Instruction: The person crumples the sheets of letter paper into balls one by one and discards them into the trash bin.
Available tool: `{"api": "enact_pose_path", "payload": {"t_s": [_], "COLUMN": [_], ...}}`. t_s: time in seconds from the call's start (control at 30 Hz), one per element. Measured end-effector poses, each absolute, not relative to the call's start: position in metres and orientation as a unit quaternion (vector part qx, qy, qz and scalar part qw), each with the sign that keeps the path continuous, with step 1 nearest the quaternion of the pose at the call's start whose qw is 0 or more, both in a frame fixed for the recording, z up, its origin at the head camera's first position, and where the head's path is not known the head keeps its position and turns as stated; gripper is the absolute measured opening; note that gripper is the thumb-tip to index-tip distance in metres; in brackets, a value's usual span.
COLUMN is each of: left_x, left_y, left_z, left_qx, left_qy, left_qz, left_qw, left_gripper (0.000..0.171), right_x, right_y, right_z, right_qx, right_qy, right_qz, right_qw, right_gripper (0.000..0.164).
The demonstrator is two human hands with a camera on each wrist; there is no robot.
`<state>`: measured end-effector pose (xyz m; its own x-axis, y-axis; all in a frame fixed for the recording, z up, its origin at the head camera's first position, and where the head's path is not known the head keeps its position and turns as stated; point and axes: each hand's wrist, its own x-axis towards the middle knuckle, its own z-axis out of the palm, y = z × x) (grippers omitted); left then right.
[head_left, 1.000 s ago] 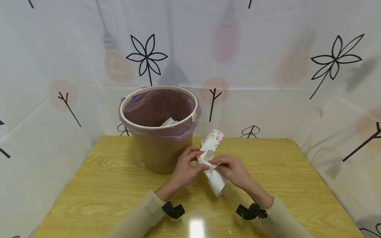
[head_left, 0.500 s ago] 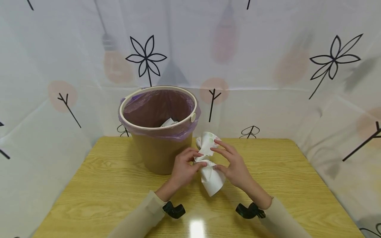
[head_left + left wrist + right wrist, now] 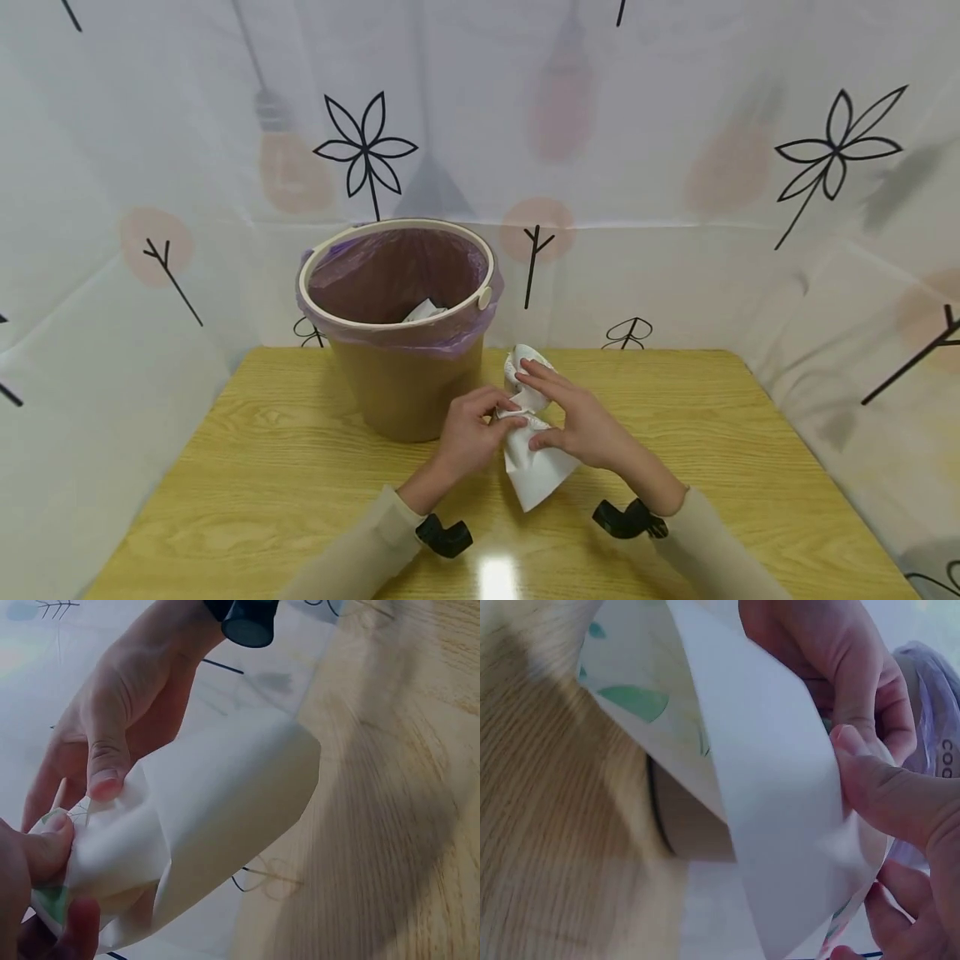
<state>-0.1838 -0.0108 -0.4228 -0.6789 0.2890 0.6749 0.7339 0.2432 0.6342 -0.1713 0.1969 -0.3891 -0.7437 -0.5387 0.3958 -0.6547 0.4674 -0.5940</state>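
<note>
A white sheet of paper (image 3: 536,479) with a printed flower pattern is bunched at its middle and flares at both ends, held over the table. My left hand (image 3: 468,429) pinches its gathered waist between thumb and fingers. On the other side, my right hand (image 3: 588,425) holds the paper with thumb on the near part and fingers spread over the far part. The left wrist view shows the paper's plain white face (image 3: 232,795) curled into a wide fold. Green printed leaves (image 3: 634,701) appear in the right wrist view, where the right thumb presses on the paper.
A tan bin (image 3: 405,392) with a purple liner bag stands on the wooden table (image 3: 285,492), left of the hands. Inside it lies some crumpled white paper (image 3: 424,311). A patterned curtain (image 3: 645,275) hangs behind and at both sides.
My right hand has shifted its grip, its fingers spreading over the far part of the paper. The paper's far end has dropped lower, and the near end flares wider.
</note>
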Motion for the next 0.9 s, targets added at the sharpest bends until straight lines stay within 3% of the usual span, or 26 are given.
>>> {"api": "enact_pose_path", "payload": {"t_s": [0.13,0.47,0.9], "left_x": [-0.182,-0.183,-0.181], "left_y": [-0.01,-0.008,-0.004], "left_z": [-0.424,-0.432,-0.424], "left_qx": [-0.346,-0.373,-0.36], "left_qy": [-0.745,-0.727,-0.731], "left_qz": [-0.533,-0.551,-0.558], "left_qw": [0.201,0.169,0.156], "left_gripper": [0.012,0.014,0.01], "right_x": [-0.171,-0.167,-0.159], "right_y": [0.198,0.198,0.196], "right_z": [-0.392,-0.403,-0.401], "right_qx": [0.342,0.332,0.227], "right_qy": [-0.852,-0.852,-0.825], "right_qz": [0.394,0.401,0.517], "right_qw": [0.05,0.053,0.02], "right_gripper": [0.089,0.077,0.055]}}
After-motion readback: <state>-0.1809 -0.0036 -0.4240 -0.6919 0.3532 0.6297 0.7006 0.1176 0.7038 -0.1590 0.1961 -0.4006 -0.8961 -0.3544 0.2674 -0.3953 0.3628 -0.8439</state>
